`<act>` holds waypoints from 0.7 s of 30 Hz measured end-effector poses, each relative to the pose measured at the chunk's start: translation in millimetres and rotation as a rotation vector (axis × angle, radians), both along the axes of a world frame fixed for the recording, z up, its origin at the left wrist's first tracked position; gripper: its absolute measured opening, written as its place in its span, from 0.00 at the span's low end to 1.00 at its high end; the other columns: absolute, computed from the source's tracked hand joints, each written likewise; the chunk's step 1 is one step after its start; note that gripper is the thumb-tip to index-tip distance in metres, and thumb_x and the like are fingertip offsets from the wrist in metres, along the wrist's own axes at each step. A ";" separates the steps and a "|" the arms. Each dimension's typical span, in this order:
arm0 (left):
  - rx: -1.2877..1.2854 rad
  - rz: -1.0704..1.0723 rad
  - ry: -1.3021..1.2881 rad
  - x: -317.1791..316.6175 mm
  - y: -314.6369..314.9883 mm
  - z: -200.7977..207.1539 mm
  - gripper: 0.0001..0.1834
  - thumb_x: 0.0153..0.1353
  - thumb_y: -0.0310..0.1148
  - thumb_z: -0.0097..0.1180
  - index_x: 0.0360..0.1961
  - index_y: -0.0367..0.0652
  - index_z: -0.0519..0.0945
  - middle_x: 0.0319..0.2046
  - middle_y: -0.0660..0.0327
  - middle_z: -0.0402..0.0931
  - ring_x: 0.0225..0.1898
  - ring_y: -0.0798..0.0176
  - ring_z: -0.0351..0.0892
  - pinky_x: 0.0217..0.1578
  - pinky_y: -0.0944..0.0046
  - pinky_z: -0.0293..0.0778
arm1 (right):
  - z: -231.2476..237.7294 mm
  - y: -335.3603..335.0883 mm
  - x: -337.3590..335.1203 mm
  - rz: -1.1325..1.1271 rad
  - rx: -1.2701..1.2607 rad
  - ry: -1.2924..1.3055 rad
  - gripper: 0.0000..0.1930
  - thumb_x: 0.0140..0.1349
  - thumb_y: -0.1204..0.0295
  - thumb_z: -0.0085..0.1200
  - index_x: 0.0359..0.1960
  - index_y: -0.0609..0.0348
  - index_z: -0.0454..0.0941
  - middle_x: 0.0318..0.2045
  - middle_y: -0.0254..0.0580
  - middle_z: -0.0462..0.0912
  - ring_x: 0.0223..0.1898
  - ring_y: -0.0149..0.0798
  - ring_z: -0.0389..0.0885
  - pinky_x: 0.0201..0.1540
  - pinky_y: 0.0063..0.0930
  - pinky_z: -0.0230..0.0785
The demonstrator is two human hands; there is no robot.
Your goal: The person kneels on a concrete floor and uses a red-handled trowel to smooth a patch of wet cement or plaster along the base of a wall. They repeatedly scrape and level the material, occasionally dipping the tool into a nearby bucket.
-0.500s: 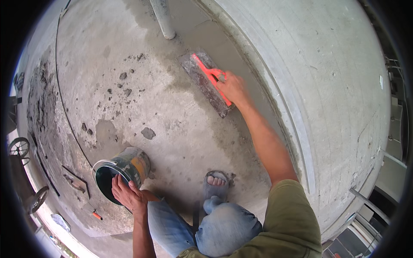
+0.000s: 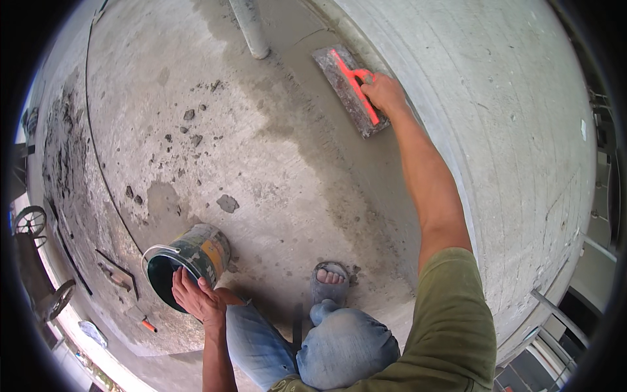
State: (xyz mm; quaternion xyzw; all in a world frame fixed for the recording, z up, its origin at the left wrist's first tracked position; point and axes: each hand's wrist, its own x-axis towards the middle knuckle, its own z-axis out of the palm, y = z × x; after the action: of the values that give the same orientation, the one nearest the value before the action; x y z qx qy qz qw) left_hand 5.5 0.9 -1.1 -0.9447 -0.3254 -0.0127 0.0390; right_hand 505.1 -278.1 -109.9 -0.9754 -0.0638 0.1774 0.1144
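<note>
My right hand [image 2: 386, 95] is closed round the red handle of a plastering trowel [image 2: 346, 85]. Its flat, cement-smeared blade lies on a strip of smooth wet mortar [image 2: 385, 176] beside the wall. Low on the left, my left hand [image 2: 199, 297] grips the rim of a tilted bucket [image 2: 212, 245], with fingers reaching in over its mouth. The bucket is dark green with a yellow patch and grey splashes, and its wire handle rests against the mouth. What is inside it is mostly hidden in shadow.
A grey pipe [image 2: 249, 29] stands at the far end. Mortar lumps [image 2: 227, 203] are scattered over the concrete floor. A float [image 2: 117, 274] and an orange-handled tool [image 2: 149, 325] lie left of the bucket. A cable [image 2: 98, 157] crosses the floor. The concrete wall [image 2: 516, 163] rises on the right.
My right hand has moved the trowel away from me and to the right, from the edge of the dry floor onto the wet strip. My left hand stays at the bucket.
</note>
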 end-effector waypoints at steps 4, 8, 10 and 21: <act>-0.009 -0.006 -0.005 1.4 -0.1 0.1 0.29 0.69 0.50 0.30 0.54 0.33 0.68 0.54 0.46 0.66 0.57 0.44 0.63 0.58 0.50 0.55 | -7.1 -1.7 -1.5 -0.028 0.046 -0.037 0.25 0.50 0.57 0.52 0.46 0.63 0.75 0.43 0.60 0.79 0.48 0.56 0.77 0.49 0.44 0.68; -0.013 -0.003 0.000 0.4 0.2 1.4 0.29 0.69 0.50 0.30 0.54 0.33 0.68 0.54 0.46 0.66 0.57 0.44 0.63 0.58 0.50 0.55 | 0.4 12.6 -13.2 -0.036 0.065 0.018 0.24 0.51 0.58 0.52 0.46 0.62 0.75 0.44 0.59 0.79 0.48 0.55 0.77 0.50 0.44 0.69; -0.015 -0.001 -0.004 1.4 -0.6 1.5 0.29 0.69 0.50 0.30 0.54 0.34 0.68 0.54 0.46 0.66 0.57 0.44 0.63 0.58 0.49 0.55 | 0.5 19.1 -20.8 -0.004 0.051 0.014 0.24 0.51 0.58 0.53 0.46 0.63 0.75 0.43 0.58 0.79 0.47 0.55 0.77 0.50 0.44 0.69; -0.018 -0.013 -0.036 -3.4 1.3 -1.1 0.27 0.69 0.48 0.32 0.55 0.36 0.67 0.55 0.48 0.66 0.58 0.45 0.63 0.57 0.51 0.56 | 31.1 90.3 -117.1 0.096 0.176 0.145 0.21 0.55 0.60 0.53 0.44 0.63 0.75 0.40 0.56 0.81 0.45 0.55 0.79 0.47 0.46 0.70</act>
State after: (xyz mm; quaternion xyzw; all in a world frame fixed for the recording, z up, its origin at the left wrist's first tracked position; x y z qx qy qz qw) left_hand 2.2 2.1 -2.2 -0.9467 -0.3200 -0.0270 0.0245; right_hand 388.0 -187.8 -78.8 -0.9421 -0.1172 0.2464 0.1951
